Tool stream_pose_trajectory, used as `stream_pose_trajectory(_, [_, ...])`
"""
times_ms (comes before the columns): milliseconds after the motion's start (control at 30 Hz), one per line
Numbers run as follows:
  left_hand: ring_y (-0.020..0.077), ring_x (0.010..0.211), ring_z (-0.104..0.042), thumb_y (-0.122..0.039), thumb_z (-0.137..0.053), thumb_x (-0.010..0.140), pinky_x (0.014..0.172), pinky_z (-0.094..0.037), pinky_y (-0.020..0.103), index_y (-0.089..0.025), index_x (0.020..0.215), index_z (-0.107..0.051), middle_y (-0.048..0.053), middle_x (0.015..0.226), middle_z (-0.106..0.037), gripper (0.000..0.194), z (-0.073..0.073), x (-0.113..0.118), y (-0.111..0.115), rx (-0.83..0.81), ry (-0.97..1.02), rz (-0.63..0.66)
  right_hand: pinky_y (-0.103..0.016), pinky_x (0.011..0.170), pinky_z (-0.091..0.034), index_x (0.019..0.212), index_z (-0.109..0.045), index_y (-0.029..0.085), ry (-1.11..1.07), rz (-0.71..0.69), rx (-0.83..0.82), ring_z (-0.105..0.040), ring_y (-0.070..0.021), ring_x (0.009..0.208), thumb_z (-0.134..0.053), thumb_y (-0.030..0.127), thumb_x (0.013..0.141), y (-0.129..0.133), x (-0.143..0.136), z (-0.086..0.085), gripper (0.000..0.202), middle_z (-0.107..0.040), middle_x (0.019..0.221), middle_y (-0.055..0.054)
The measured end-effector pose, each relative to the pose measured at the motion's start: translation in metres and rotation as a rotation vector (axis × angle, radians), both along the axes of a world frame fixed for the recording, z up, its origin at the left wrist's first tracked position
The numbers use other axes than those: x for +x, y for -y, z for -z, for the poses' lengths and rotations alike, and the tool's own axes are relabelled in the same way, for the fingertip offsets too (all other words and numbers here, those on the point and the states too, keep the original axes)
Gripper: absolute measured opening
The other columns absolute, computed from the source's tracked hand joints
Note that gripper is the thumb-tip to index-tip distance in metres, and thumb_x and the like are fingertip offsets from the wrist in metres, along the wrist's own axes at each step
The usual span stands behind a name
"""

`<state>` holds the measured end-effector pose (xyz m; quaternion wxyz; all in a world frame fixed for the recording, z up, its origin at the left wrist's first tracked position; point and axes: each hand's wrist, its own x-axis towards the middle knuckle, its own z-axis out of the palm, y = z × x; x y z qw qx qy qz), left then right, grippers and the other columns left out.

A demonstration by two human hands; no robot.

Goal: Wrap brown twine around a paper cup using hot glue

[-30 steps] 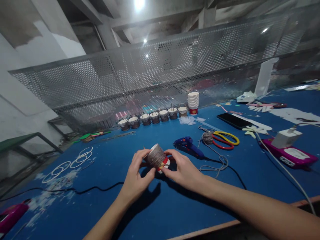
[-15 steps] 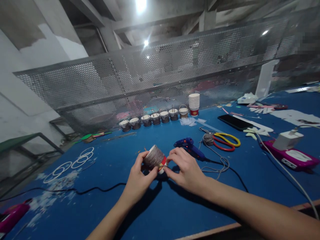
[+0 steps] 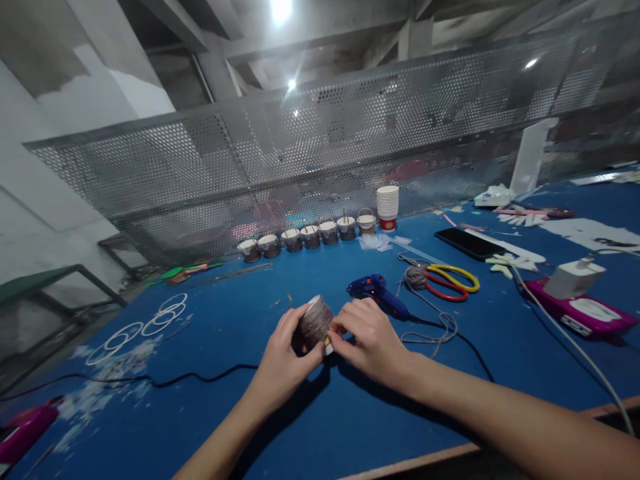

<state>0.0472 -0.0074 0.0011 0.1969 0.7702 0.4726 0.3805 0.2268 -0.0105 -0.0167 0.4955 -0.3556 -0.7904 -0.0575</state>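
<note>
Yarn-wrapped paper cup [image 3: 316,321] is just below the middle of the frame, lifted over the blue counter [image 3: 305,430], between the two hands. Long axis tilted: white mouth to the upper left, base to the lower right. Left hand [image 3: 284,353] is at the cup's left and lower side, fingers and thumb curved around the wrap, gripping it. Right hand [image 3: 373,337] is at the right, by the base end, fingertips and thumb pinched together against the lower wrap; what sits between them is hidden. Both hands touch the cup; left is nearer the mouth and covers more of the side, right is nearer the base.

Small brown scraps [image 3: 289,297] lie just above the cup in the frame. Blue glue gun [image 3: 385,297] rests to the right, past the right hand, nozzle pointing left. Grey yarn ball [image 3: 416,277] is right of that, touching or nearly touching the red loop [image 3: 453,297] and yellow loop [image 3: 477,280]. Dark phone [image 3: 467,243] farther right. Row of wrapped cups [image 3: 310,238] stands upright along the back, with a stack of paper cups [image 3: 388,200] at its right end. White rings [image 3: 143,328] lie at left, some overlapping. Magenta power strip [image 3: 565,310] at right.
</note>
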Motion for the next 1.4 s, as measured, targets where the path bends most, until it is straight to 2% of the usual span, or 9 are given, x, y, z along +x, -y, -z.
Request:
stream_pose_trajectory(233, [0.0228,0.096,-0.062,-0.027,-0.062,0.071,0.085,-0.051,0.037,-0.021,0.112,-0.058,0.008,0.108,-0.064,0.042,-0.0041,0.0016,0.0023,0.031,-0.006,-0.018,-0.031,0.065,-0.031,0.069,-0.056,0.018,-0.008,-0.012,-0.025,-0.048,-0.0155,0.063,-0.051,0.016,0.088,0.0028,0.0007,-0.0040,0.020,-0.059,0.065,-0.001])
stream_pose_trajectory(467, [0.0207,0.089,-0.062,-0.029,-0.060,0.074,0.082,-0.051,0.034,-0.019,0.108,-0.059,0.007,0.101,-0.065,0.035,-0.0065,0.0028,0.0039,-0.010,0.001,-0.039,-0.031,0.065,-0.031,0.068,-0.056,0.019,-0.003,0.006,-0.041,-0.050,-0.0154,0.062,-0.052,0.016,0.087,0.0014,-0.0011,-0.0015,0.019,-0.059,0.064,0.000])
stream_pose_trajectory(800, [0.0182,0.082,-0.061,-0.020,-0.055,0.068,0.074,-0.051,0.030,-0.019,0.105,-0.056,0.005,0.097,-0.062,0.037,-0.0085,0.0024,0.0059,-0.029,-0.003,-0.023,-0.030,0.065,-0.031,0.067,-0.056,0.019,-0.040,0.010,-0.060,-0.050,-0.0142,0.062,-0.056,0.014,0.082,0.0026,-0.0013,-0.0011,0.016,-0.060,0.063,0.001])
stream_pose_trajectory(967, [0.0180,0.080,-0.061,-0.023,-0.058,0.066,0.074,-0.050,0.030,-0.020,0.101,-0.057,0.003,0.093,-0.063,0.034,-0.0090,0.0026,0.0055,-0.018,0.031,-0.036,-0.030,0.065,-0.031,0.067,-0.056,0.019,-0.039,0.008,-0.081,-0.052,-0.0147,0.063,-0.058,0.014,0.082,0.0029,-0.0014,-0.0018,0.016,-0.061,0.063,0.001])
stream_pose_trajectory(1167, [0.0174,0.079,-0.060,-0.029,-0.064,0.068,0.074,-0.050,0.029,-0.020,0.097,-0.055,0.001,0.089,-0.062,0.032,-0.0067,0.0017,0.0045,-0.020,0.051,-0.076,-0.030,0.065,-0.031,0.068,-0.057,0.019,-0.021,-0.002,-0.087,-0.052,-0.0146,0.063,-0.058,0.018,0.085,0.0042,-0.0009,-0.0024,0.017,-0.061,0.064,0.001])
stream_pose_trajectory(1400, [0.0171,0.080,-0.061,-0.028,-0.064,0.069,0.075,-0.051,0.030,-0.021,0.096,-0.054,0.001,0.090,-0.061,0.030,-0.0063,0.0004,0.0043,0.017,0.091,-0.078,-0.031,0.065,-0.031,0.067,-0.058,0.018,-0.026,-0.001,-0.086,-0.051,-0.0144,0.063,-0.055,0.019,0.088,0.0053,0.0005,-0.0045,0.021,-0.061,0.064,0.000])
